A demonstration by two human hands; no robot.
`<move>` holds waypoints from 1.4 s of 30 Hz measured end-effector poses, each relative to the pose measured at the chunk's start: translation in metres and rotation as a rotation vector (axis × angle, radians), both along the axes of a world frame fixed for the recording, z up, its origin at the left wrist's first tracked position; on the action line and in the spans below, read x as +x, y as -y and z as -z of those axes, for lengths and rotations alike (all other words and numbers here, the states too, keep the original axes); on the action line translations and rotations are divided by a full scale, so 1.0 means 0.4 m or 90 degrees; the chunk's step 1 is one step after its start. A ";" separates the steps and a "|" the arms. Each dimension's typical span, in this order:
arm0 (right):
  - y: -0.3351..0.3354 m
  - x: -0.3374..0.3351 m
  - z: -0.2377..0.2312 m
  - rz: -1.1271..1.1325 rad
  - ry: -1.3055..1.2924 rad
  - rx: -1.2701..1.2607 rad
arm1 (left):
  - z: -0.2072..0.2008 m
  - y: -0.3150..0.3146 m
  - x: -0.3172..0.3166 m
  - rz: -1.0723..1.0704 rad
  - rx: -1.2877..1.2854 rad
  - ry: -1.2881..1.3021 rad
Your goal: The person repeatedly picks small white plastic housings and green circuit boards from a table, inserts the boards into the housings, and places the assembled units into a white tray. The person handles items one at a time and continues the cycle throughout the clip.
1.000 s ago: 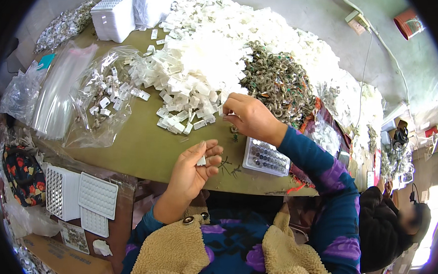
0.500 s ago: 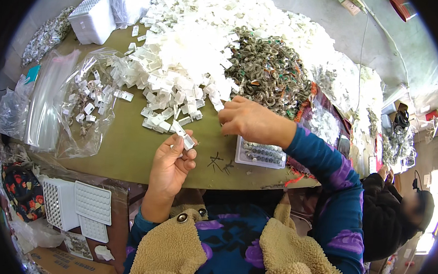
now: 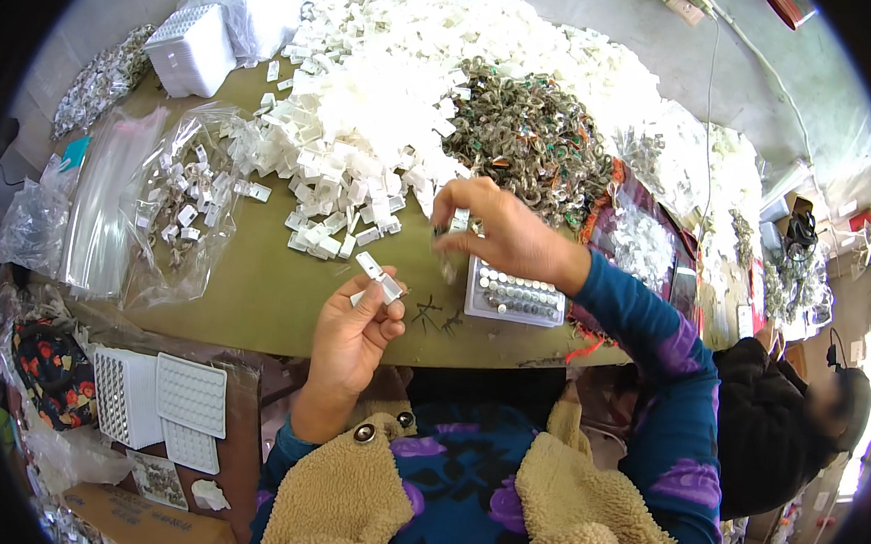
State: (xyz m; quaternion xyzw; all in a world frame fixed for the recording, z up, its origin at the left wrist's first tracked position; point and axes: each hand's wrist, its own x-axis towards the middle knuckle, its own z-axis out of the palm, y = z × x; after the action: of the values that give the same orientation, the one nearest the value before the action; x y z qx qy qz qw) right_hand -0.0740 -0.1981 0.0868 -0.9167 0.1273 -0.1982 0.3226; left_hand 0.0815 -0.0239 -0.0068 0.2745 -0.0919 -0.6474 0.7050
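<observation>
My left hand (image 3: pixel 352 332), fingers closed, holds a small white plastic case (image 3: pixel 383 283) with its lid raised, just above the table's near edge. My right hand (image 3: pixel 508 235) is bent over the table with thumb and finger pinched. A small greyish thing hangs at those fingertips, smeared by motion. Right below this hand stands a clear tray (image 3: pixel 515 318) with rows of round silver pieces (image 3: pixel 514 295). Past both hands spreads a large heap of white plastic cases (image 3: pixel 346 182). Beside it lies a pile of dark grey coiled pieces (image 3: pixel 523 138) with green and orange bits.
A plastic bag with small parts (image 3: pixel 188 202), flat clear bags (image 3: pixel 106 202) and a stack of white trays (image 3: pixel 192 53) lie on the left. More white trays (image 3: pixel 190 397) lie lower left. A red-edged cloth (image 3: pixel 609 208) and another person (image 3: pixel 765 422) are at the right.
My right hand has lifted slightly, and a small blurred thing now shows at its fingertips. My left hand still holds the white case, a bit lower and to the right.
</observation>
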 end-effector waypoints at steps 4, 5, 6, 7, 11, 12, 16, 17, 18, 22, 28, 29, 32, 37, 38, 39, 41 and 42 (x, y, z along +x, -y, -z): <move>-0.156 -0.043 0.016 0.005 0.020 -0.015 | -0.025 -0.036 -0.055 0.019 -0.042 0.060; -0.194 -0.052 0.027 0.023 0.042 0.020 | -0.029 -0.047 -0.069 0.032 -0.064 0.067; -0.224 -0.062 0.037 0.059 0.054 0.033 | -0.030 -0.055 -0.079 0.044 -0.068 0.090; -0.247 -0.075 0.046 0.089 0.051 0.036 | -0.031 -0.060 -0.084 0.060 -0.053 0.122; -0.323 -0.134 0.078 0.184 0.037 0.146 | -0.022 -0.076 -0.103 0.101 0.001 0.177; -0.339 -0.143 0.087 0.204 0.052 0.213 | -0.019 -0.078 -0.109 0.104 0.017 0.172; -0.360 -0.171 0.122 0.242 0.130 0.298 | -0.008 -0.079 -0.136 0.113 0.038 0.119; -0.361 -0.178 0.127 0.243 0.155 0.325 | -0.006 -0.076 -0.139 0.118 0.037 0.099; -0.361 -0.184 0.130 0.262 0.159 0.332 | -0.004 -0.074 -0.143 0.121 0.033 0.075; -0.346 -0.200 0.124 0.264 0.155 0.216 | -0.005 -0.072 -0.157 0.102 0.032 0.107; -0.348 -0.193 0.108 0.269 0.346 0.566 | -0.007 -0.066 -0.169 0.068 -0.003 0.123; -0.353 -0.186 0.108 0.273 0.338 0.623 | -0.006 -0.065 -0.171 0.067 -0.012 0.125; -0.362 -0.162 0.112 0.288 0.337 0.730 | -0.001 -0.063 -0.171 0.051 -0.028 0.135; -0.349 -0.152 0.111 0.314 0.303 0.604 | 0.007 -0.069 -0.151 0.071 -0.032 0.082; -0.344 -0.155 0.109 0.317 0.278 0.603 | 0.010 -0.069 -0.148 0.081 -0.029 0.071; -0.341 -0.159 0.106 0.310 0.270 0.656 | 0.012 -0.068 -0.145 0.090 -0.030 0.051; -0.333 -0.172 0.096 0.293 0.226 0.768 | 0.016 -0.065 -0.141 0.112 -0.029 0.035; -0.334 -0.169 0.095 0.302 0.232 0.778 | 0.018 -0.064 -0.139 0.121 -0.035 0.021</move>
State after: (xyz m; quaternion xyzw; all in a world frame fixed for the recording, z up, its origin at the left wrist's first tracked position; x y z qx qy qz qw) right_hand -0.1415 -0.0645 0.0487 -0.4689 0.3576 -0.3076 0.7468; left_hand 0.0257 0.0017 -0.0139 0.2559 -0.1471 -0.7038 0.6462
